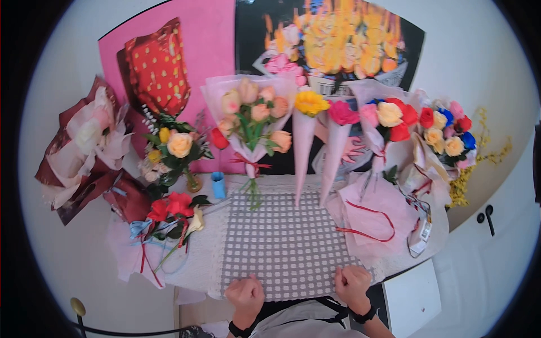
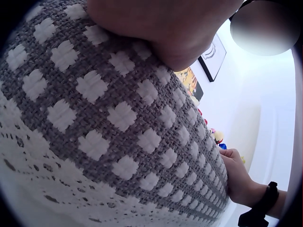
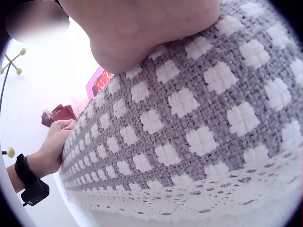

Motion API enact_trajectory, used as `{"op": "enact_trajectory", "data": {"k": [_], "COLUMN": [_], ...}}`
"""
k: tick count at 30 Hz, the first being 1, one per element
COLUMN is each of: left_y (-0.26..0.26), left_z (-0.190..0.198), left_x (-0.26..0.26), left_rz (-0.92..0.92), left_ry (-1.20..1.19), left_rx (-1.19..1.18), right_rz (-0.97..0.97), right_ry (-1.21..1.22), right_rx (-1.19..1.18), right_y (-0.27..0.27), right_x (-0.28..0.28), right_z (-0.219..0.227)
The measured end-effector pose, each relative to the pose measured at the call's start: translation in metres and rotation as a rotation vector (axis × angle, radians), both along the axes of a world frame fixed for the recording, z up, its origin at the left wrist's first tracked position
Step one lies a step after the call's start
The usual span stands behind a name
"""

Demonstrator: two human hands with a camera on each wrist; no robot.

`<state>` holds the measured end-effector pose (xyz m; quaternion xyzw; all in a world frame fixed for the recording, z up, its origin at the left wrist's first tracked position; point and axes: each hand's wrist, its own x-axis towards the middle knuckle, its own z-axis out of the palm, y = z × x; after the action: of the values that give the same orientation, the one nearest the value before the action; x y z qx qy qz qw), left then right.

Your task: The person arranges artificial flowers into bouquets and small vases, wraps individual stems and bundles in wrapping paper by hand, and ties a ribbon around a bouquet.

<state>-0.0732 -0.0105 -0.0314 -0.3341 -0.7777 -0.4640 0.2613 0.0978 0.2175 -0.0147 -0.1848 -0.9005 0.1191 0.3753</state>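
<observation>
Both hands rest on the near edge of a grey-and-white checked cloth [image 1: 284, 245] trimmed with white lace. The left hand [image 1: 246, 294] lies on the cloth's left front corner, its fingers curled in and nothing visible in them. At the right front corner the right hand [image 1: 353, 285] rests the same way, also curled. In the left wrist view, the underside of the left hand [image 2: 161, 28] presses on the checked weave. The right wrist view has the right hand [image 3: 137, 33] against the cloth, with the lace edge [image 3: 189, 203] below it.
Behind the cloth stand a wrapped tulip bouquet [image 1: 256, 115], a yellow flower in a paper cone [image 1: 304, 146] and a pink one [image 1: 337, 149]. Red flowers [image 1: 172, 207] and a blue cup [image 1: 218, 185] are at left. Pink wrapping paper [image 1: 375, 217] with red ribbon lies at right.
</observation>
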Motion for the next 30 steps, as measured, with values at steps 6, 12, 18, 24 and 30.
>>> {"op": "enact_trajectory", "data": {"k": [6, 12, 18, 24, 30], "left_y": [-0.003, -0.006, -0.008, -0.007, -0.006], "left_z": [0.000, 0.010, -0.001, -0.006, -0.011], "left_x": [-0.001, -0.001, -0.004, -0.002, -0.002], "left_rz": [-0.059, -0.119, -0.133, -0.101, -0.051], "left_ry": [-0.028, -0.006, 0.062, 0.091, 0.121], "left_rx": [0.002, -0.021, -0.068, -0.094, -0.139], "right_rz": [0.041, 0.015, 0.006, 0.014, -0.004], "right_ry": [0.036, 0.025, 0.018, 0.026, 0.005], "right_rx": [-0.003, 0.003, 0.002, 0.021, 0.060], "right_y": [0.002, 0.000, 0.001, 0.000, 0.005], "right_x": [-0.001, -0.001, -0.001, -0.002, 0.001], "right_z": [-0.009, -0.010, -0.012, -0.009, -0.014]}}
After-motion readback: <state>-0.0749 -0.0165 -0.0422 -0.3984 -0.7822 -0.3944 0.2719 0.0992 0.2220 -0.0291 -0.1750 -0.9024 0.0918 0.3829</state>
